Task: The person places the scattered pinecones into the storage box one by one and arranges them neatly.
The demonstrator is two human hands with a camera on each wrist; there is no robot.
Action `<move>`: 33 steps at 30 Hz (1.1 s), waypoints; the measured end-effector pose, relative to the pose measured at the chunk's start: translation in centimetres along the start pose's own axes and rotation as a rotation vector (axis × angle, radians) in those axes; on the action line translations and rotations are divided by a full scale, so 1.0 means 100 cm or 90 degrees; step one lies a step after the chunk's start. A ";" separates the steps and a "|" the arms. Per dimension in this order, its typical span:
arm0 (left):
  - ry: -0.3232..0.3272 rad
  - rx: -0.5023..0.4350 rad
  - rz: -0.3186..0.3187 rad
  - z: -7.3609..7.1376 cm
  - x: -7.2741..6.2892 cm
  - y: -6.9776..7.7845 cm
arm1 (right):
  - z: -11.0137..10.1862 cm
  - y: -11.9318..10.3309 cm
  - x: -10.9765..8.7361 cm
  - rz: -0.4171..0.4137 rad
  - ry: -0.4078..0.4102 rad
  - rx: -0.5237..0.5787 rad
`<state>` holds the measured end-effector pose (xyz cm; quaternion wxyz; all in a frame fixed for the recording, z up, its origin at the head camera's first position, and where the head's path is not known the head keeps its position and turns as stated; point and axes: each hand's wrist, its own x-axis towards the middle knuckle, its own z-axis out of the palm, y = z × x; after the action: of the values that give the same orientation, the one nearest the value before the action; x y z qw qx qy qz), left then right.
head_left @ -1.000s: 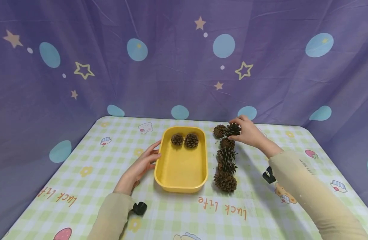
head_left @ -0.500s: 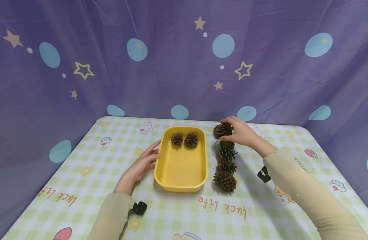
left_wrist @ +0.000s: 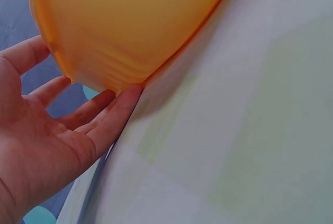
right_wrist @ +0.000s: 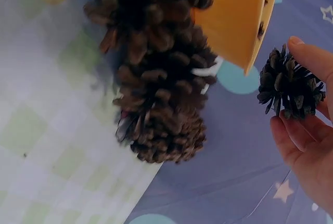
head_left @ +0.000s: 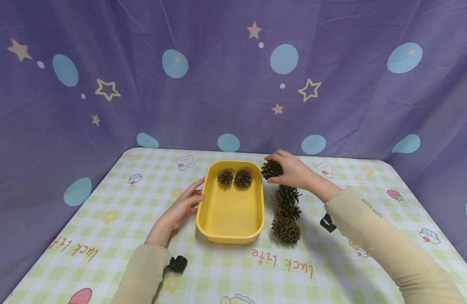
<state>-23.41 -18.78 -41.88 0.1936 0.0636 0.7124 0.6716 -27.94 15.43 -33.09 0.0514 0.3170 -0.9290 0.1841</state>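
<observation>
My right hand (head_left: 294, 171) holds a dark pinecone (head_left: 271, 169) between thumb and fingers, just off the far right rim of a yellow plastic tray (head_left: 231, 240). In the right wrist view that pinecone (right_wrist: 287, 86) is lifted, apart from the others. Two smaller pinecones lie side by side at the far end inside the tray, a left pinecone (head_left: 225, 177) and a right pinecone (head_left: 243, 178). On the tray's left side my left hand (head_left: 180, 210) rests with extended fingers; its fingertips (left_wrist: 134, 89) touch the outer wall low down in the left wrist view.
Several pinecones (head_left: 286, 230) form a row along the tray's right side, the far end partly behind my right hand. A checked tablecloth (head_left: 115, 249) covers the table, and a purple curtain (head_left: 203, 109) hangs at its far edge.
My right hand has moved left from the far end of the row to the tray's rim, bringing the dark pinecone along. My left hand and the tray stay in place.
</observation>
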 end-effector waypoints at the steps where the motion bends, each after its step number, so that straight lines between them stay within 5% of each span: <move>1: -0.001 0.001 0.000 0.000 0.000 0.000 | 0.001 -0.002 0.001 -0.009 -0.002 -0.004; 9: 0.019 0.003 -0.011 0.002 -0.001 0.001 | 0.005 -0.021 0.006 -0.068 -0.003 -0.008; 33: -0.002 0.009 0.003 0.002 -0.001 0.003 | 0.026 -0.059 0.033 -0.108 -0.084 -0.034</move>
<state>-23.25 -18.63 -41.60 0.1924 0.0676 0.7167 0.6669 -26.91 8.26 -32.93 0.0138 0.4042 -0.9048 0.1332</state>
